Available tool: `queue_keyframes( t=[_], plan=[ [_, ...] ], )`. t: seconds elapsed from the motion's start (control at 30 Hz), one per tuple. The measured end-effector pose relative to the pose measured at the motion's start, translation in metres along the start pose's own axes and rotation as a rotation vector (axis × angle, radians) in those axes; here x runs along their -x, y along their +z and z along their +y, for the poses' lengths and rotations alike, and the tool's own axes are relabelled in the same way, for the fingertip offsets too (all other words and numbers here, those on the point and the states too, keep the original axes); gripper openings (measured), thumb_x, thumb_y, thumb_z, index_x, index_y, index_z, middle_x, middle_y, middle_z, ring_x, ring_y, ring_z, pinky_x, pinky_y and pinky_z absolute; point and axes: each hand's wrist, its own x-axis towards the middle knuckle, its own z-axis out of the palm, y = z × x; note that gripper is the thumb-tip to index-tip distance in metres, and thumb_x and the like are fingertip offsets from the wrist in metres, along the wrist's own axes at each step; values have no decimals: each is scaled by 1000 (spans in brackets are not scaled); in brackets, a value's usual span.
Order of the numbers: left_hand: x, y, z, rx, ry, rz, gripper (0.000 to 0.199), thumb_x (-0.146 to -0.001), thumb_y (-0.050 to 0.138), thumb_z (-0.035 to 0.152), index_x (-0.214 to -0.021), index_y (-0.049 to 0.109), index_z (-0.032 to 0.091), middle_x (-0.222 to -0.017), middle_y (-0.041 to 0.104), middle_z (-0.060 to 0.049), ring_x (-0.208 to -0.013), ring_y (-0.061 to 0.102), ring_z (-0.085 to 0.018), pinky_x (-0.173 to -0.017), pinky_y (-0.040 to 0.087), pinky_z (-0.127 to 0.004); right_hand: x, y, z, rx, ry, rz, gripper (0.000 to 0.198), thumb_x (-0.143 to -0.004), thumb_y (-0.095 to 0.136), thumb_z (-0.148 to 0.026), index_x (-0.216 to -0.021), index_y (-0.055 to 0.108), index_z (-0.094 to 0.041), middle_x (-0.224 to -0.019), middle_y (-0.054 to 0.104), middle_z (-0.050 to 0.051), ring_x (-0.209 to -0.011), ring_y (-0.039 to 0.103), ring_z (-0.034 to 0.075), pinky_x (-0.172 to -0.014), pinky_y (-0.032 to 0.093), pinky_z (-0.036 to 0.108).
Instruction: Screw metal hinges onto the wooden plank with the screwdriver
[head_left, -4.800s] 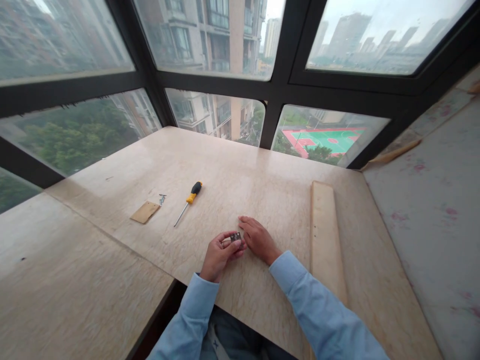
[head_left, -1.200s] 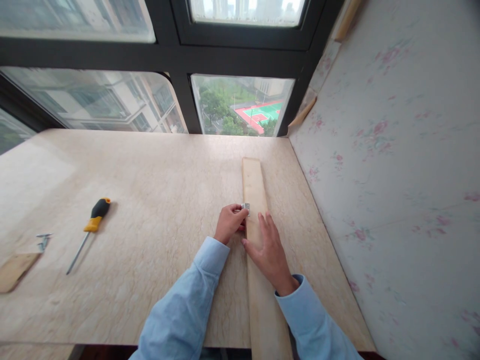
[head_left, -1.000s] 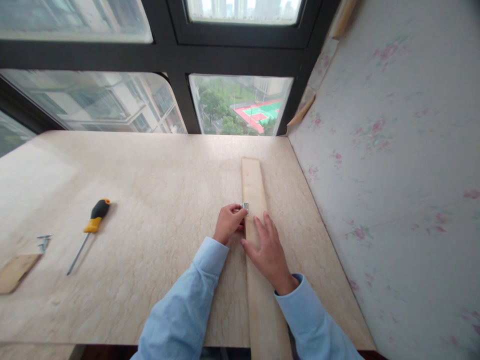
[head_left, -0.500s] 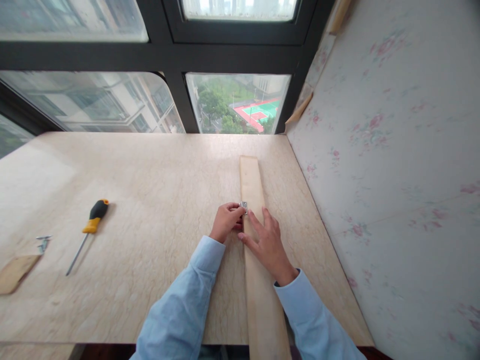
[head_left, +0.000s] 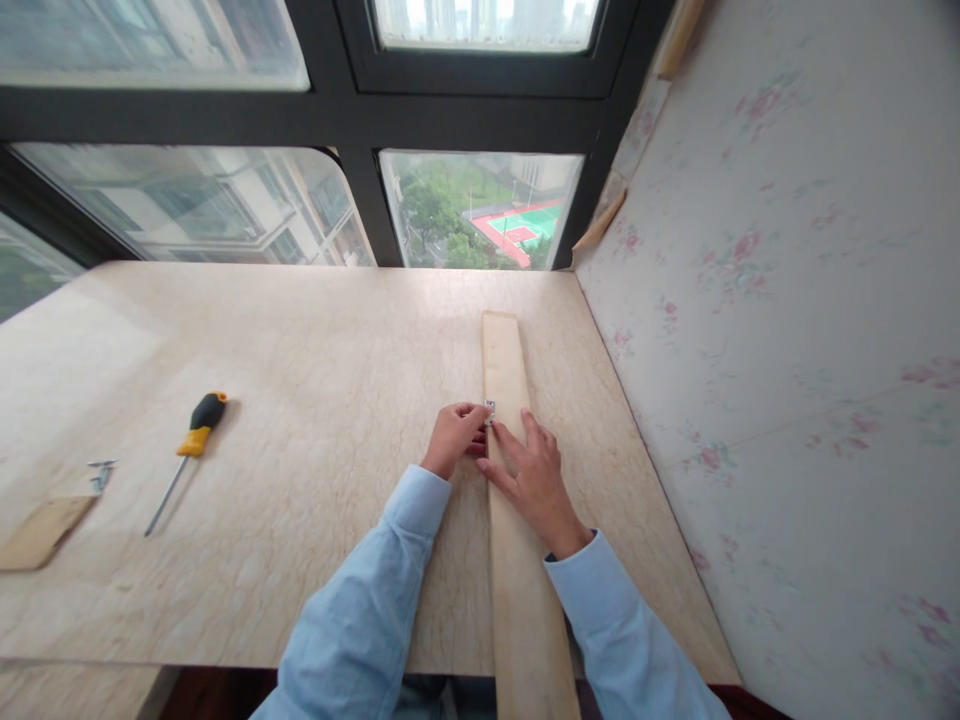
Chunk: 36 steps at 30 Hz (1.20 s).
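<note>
A long pale wooden board (head_left: 504, 360) lies on the stone-look ledge, running away from me and past the near edge. At its left edge sits a small silver metal hinge (head_left: 490, 412) with holes, partly covered by my fingers. My left hand (head_left: 455, 438) pinches the hinge against that edge; some of its fingers curl below, beside the board. My right hand (head_left: 532, 480) rests across the top of the board with fingers spread, its index fingertip close to the hinge's lower end. Whether that fingertip touches the hinge is hard to see.
A screwdriver (head_left: 196, 440) with a black and yellow handle lies on the ledge (head_left: 322, 380) to the left. Several screws (head_left: 100, 476) lie beside a small flat wooden piece (head_left: 49, 532) at far left. A flower-papered wall (head_left: 750, 330) bounds the right; dark-framed windows (head_left: 480, 120) stand behind.
The view has shifted slightly. My left fingers have moved a little off the hinge, so more of it shows at the board's edge. The right hand stays nearly in place.
</note>
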Motion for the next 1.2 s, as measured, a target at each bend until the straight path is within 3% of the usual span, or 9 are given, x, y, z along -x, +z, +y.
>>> queue_keyframes(
  t=[0.97,1.2],
  plan=[
    [-5,3,-8,-46,40,26,20,-73,73,30,-73,64,12,-60,58,0,-45,52,-8,-42,46,-19,1,4,2,6,-16,35,56,-91,54,-56,-139,56,-25,-151,38,20,-132,41,38,-100,40,55],
    [-9,5,-18,-140,97,99,19,-75,70,32,-78,67,14,-59,60,0,-48,54,-9,-45,45,-18,1,4,2,9,-17,28,57,-91,54,-55,-139,56,-25,-151,38,19,-130,41,38,-100,40,55]
  ],
)
